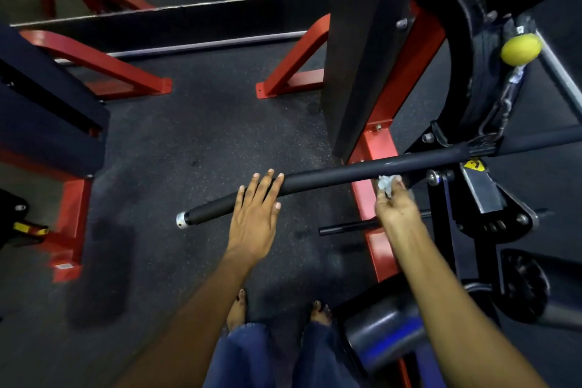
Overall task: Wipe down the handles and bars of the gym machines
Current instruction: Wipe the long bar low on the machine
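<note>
Left hand flat, fingers released over black bar; right hand pinches white wipe against bar — yellow sticker (unreadable).

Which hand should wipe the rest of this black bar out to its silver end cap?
Probably the right hand: it holds the white wipe against the black bar. The left hand rests flat on the bar, without a wipe.
</note>
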A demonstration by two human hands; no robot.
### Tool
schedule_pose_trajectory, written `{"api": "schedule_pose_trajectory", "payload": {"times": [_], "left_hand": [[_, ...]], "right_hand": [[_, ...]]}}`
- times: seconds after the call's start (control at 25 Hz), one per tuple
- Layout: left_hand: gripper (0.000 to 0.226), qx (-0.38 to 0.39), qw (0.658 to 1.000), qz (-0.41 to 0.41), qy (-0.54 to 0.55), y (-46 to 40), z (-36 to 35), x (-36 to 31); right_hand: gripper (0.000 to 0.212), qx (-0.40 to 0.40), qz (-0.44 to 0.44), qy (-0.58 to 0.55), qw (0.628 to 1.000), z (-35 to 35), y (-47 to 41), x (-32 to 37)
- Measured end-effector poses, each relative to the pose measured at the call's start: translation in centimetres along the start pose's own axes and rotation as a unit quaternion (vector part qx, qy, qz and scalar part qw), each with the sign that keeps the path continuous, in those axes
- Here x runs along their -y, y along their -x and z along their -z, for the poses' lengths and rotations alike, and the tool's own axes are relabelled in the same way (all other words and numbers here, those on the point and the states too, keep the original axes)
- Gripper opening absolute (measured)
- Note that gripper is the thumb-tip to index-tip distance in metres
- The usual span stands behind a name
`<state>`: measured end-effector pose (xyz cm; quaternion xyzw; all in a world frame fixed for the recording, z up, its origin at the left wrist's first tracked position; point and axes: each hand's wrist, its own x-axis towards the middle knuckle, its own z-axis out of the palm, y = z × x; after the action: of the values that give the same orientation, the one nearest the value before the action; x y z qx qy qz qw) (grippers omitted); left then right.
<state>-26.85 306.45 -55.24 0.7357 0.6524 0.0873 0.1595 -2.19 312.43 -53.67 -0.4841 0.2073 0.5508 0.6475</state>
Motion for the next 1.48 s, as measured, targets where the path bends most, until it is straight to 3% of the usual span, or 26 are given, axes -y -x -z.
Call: {"api": "schedule_pose_trajectory", "payload": {"times": [0.2,0.4,0.6,0.8,0.88,0.96,1.12,1.24,1.36,1.48], "left_hand": [[0.054,0.010,1.000,0.002,0.008,0.5,0.4,1.6],[0.064,0.002,0.998,0.052,0.027,1.4,0.2,4.3],[0.061,-0.008,0.999,0.039,0.027,1.5,0.2,4.4],[0.056,0.002,1.000,0.017,0.008,2.5,0.2,6.8],[0.055,0.006,1.000,0.012,0.010,2.6,0.2,7.2],[0.054,0.006,1.000,0.020,0.010,2.9,0.5,8.2],[0.052,0.018,1.000,0.008,0.004,4.0,1.4,11.4],[0.052,0.013,1.000,-0.015,-0.003,3.9,1.5,11.9],[0.054,0.012,1.000,-0.019,-0.003,3.4,1.7,12.1],[0.054,0.021,0.999,-0.046,-0.012,3.4,2.0,12.6]], "right_hand": [[0.026,0.066,-0.105,0.140,0.982,-0.4,3.3,-9.5],[0.022,0.051,-0.011,0.067,0.996,-0.4,1.6,-5.8],[0.027,0.093,-0.101,0.167,0.976,-0.6,5.7,-13.2],[0.034,0.051,-0.006,0.085,0.995,0.0,4.6,-8.6],[0.043,0.069,-0.036,0.122,0.990,-0.3,5.9,-12.4],[0.033,0.078,-0.058,0.167,0.981,-1.0,7.6,-16.3],[0.042,0.128,-0.043,0.180,0.974,-1.7,7.2,-13.3],[0.024,0.067,-0.013,0.134,0.989,-1.5,7.8,-15.6],[0.025,0.049,-0.113,0.168,0.978,-2.2,9.5,-21.5],[0.031,0.051,-0.086,0.183,0.978,-2.4,9.4,-19.4]]}}
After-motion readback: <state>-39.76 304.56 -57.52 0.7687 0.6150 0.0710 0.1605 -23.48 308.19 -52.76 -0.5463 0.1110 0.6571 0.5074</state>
